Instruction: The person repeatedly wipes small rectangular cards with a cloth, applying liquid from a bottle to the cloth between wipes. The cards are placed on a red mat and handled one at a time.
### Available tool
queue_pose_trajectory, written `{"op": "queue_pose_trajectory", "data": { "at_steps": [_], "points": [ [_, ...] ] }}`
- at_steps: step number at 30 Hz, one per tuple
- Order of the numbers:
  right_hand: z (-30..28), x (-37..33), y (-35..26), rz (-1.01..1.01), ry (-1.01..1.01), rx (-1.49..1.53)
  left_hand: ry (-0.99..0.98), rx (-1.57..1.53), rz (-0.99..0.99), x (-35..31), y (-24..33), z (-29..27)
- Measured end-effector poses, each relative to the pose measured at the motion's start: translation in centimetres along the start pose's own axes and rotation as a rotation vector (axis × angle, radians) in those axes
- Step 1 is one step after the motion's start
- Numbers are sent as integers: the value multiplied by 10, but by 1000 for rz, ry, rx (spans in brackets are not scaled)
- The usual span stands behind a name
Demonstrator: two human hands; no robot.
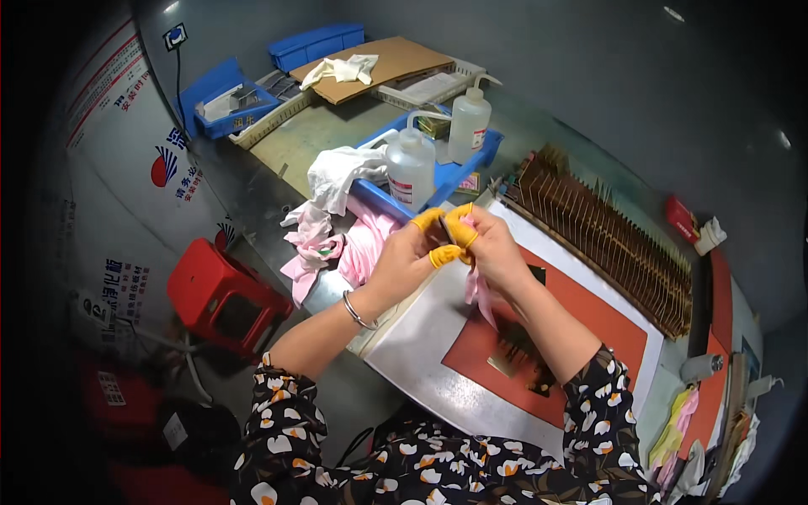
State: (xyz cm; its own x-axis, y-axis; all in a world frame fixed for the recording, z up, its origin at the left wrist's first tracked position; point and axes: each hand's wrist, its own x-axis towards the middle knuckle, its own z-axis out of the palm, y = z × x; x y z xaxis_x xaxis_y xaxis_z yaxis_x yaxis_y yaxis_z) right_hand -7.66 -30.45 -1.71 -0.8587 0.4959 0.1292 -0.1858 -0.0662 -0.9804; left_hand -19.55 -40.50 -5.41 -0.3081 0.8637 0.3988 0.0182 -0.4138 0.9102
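My left hand (406, 259) and my right hand (492, 246) meet over the near edge of the work surface, with yellow finger cots on several fingertips. Between them is a small dark thin piece (445, 229), mostly covered by the fingers; my left hand pinches it. My right hand is closed on a pink cloth (478, 296), whose end dangles below. Under my right forearm, several dark pieces (515, 341) lie on an orange-red mat (480, 353), partly hidden by the arm.
Behind my hands, a blue tray (391, 202) holds two spouted bottles (411, 168). Pink cloths (370, 240) lie left of it. A rack with many slots (606, 244) stands right of the mat. A red stool (223, 290) is on the floor at left.
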Motion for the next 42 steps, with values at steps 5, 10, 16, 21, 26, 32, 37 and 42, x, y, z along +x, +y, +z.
{"op": "queue_pose_trajectory", "data": {
  "at_steps": [5, 10, 16, 21, 26, 32, 37, 42],
  "points": [
    [-24, 65, -31, -111, 224, 259, 564, 677, 351, 42, -3, -52],
    [-11, 87, -42, -68, 264, 420, 470, 743, 112, 68, -15, -58],
    [3, 91, -46, -81, 225, 470, 436, 707, 64, 74, -21, -60],
    [7, 93, -50, -68, 247, 438, 436, 643, 77, 75, -26, -66],
    [8, 93, -51, -67, 258, 468, 436, 624, 51, 76, -30, -68],
    [-6, 100, -36, -67, 120, 489, 443, 630, 89, 77, -26, -65],
    [1, 97, -41, -58, 173, 507, 464, 681, 111, 75, -29, -66],
    [-8, 100, -35, -90, 90, 541, 444, 623, 102, 77, -33, -66]
  ]
}}
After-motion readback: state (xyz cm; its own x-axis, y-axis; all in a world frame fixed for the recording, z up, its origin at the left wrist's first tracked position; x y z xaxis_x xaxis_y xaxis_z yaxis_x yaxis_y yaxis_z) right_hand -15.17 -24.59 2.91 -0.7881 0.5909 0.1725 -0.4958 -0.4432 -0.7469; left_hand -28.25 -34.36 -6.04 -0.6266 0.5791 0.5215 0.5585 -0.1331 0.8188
